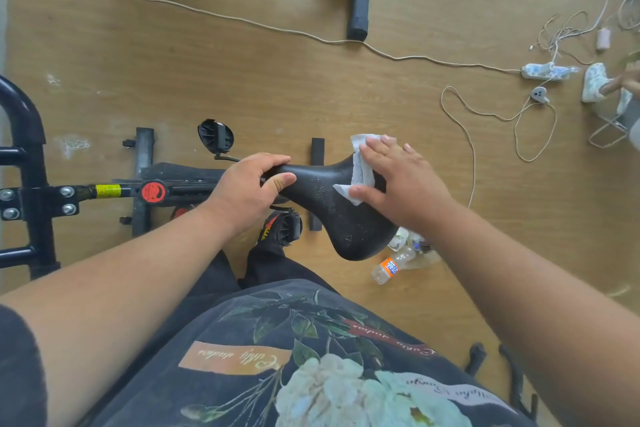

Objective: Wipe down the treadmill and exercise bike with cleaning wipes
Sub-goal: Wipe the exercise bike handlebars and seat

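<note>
- Nearest the camera, a dark shirt (311, 357) printed with pale flowers fills the lower view.
- The left hand (249, 187) curls fingers and thumb round the narrow nose of the bike saddle (325, 204), a smooth black moulded seat that widens to the right.
- The right hand (398, 180), fingers straight and spread, presses one white, crumpled cleaning wipe (360, 163) flat against the saddle's wide end.
- Under the saddle, the exercise bike frame (114, 191) is black metal tube with bolts and a red round knob (153, 191).
- One clear plastic bottle (391, 267) lies on the wooden floor (242, 73); perhaps more behind it, half hidden.
- Farther off, a pale cord (207, 12) runs to a white power strip (547, 71).
</note>
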